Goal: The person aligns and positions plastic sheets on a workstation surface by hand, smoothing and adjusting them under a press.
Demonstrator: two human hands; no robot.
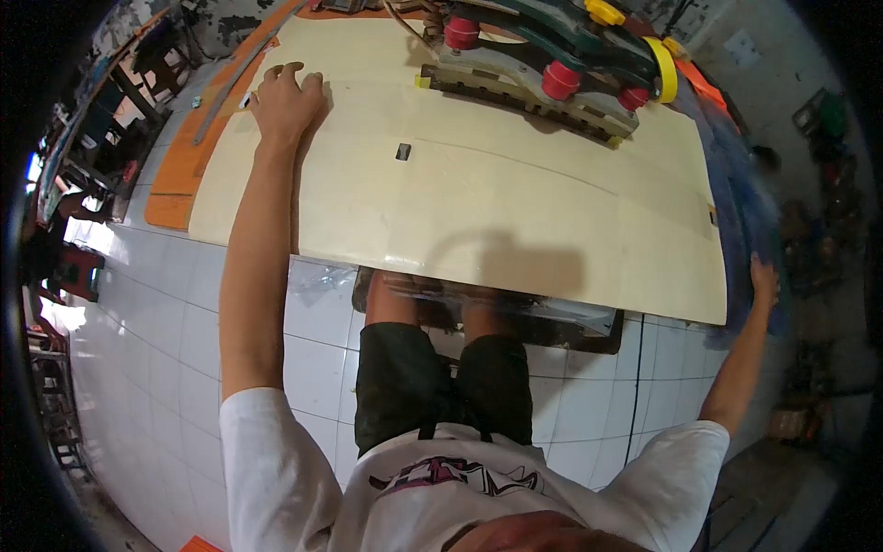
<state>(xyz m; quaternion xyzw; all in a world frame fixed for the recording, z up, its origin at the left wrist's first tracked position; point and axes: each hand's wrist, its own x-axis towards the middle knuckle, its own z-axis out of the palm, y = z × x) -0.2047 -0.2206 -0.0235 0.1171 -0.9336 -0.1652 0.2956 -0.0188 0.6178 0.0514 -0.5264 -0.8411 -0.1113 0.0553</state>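
A wide cream sheet [552,230] covers most of the table in front of me. My left hand [287,103] rests near its far left corner, fingers bent and apart, with nothing visible in the grasp. Close by that hand, at the sheet's left edge, is a small white and dark piece [246,100] that I cannot make out. Over on the right, translucent blue plastic sheeting [740,198] hangs past the table's edge. My right hand [764,281] is closed on this plastic, low at its outer side; some of its fingers are hidden.
A dark green machine [552,41] with red knobs and a yellow ring stands on the sheet's far side. Small dark rectangles [403,152] mark the sheet. Orange board [175,198] and a metal strip [221,101] lie left. A dark bench [589,331] stands below the near edge.
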